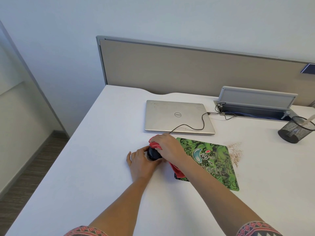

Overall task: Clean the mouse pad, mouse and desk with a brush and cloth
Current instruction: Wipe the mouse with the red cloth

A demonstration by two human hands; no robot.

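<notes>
A black mouse (153,155) sits on the white desk (95,159), just left of the green patterned mouse pad (213,160). My left hand (142,163) grips the mouse from its left and near side. My right hand (167,148) presses a red cloth (154,144) onto the top of the mouse; the cloth's tail (177,170) hangs under my wrist over the pad's left edge. The mouse cable (190,127) runs across the closed laptop. A white handle (309,120), maybe the brush, stands in the mesh cup.
A closed silver laptop (177,116) lies behind the pad. Crumbs (236,153) are scattered right of the pad. A black mesh cup (295,129) stands at far right. An open cable tray (255,106) and a beige partition (187,68) line the back. The desk's left edge drops to the floor.
</notes>
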